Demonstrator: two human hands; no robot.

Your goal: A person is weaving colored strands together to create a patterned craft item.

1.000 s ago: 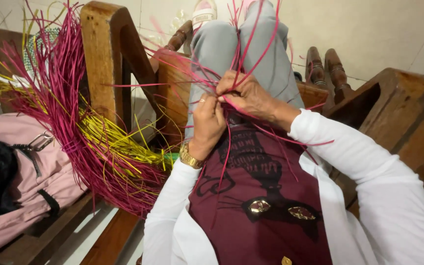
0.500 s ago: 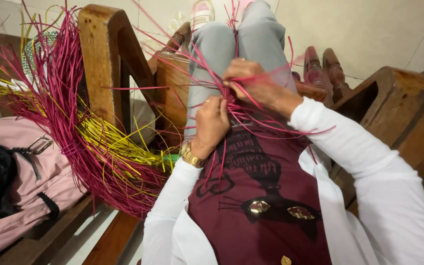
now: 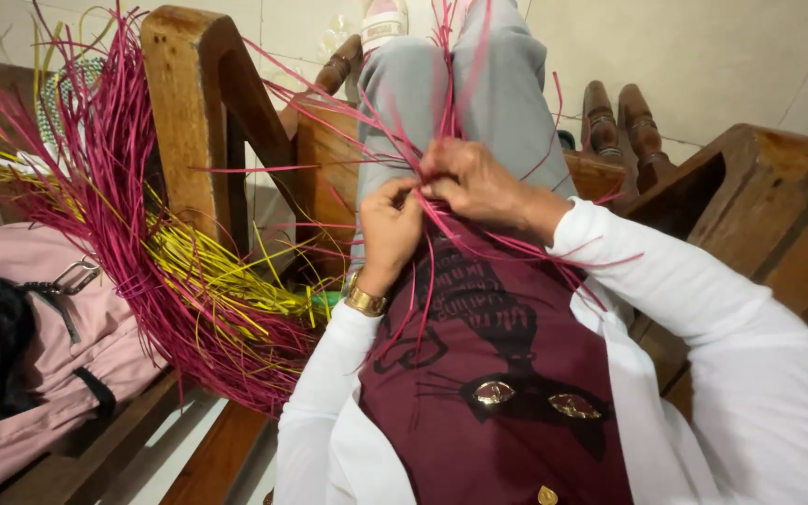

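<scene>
Wooden bench (image 3: 189, 103); both hands (image 3: 441, 201) pinch magenta strips (image 3: 395, 140).

White long sleeves (image 3: 703, 309) run down both arms here, loose and softly creased, and on the left wrist sits a gold-coloured bracelet (image 3: 365, 301) with chunky links, right at the cuff. Over the front hangs a dark maroon garment (image 3: 497, 393) printed with a black figure and two small metallic gold eye shapes, with a gold button low down at its bottom edge and white cloth showing along either side of it. Further out, light grey trousers (image 3: 479, 103) cover the legs, and a white shoe with a pink band (image 3: 383, 21) shows at the top.
</scene>
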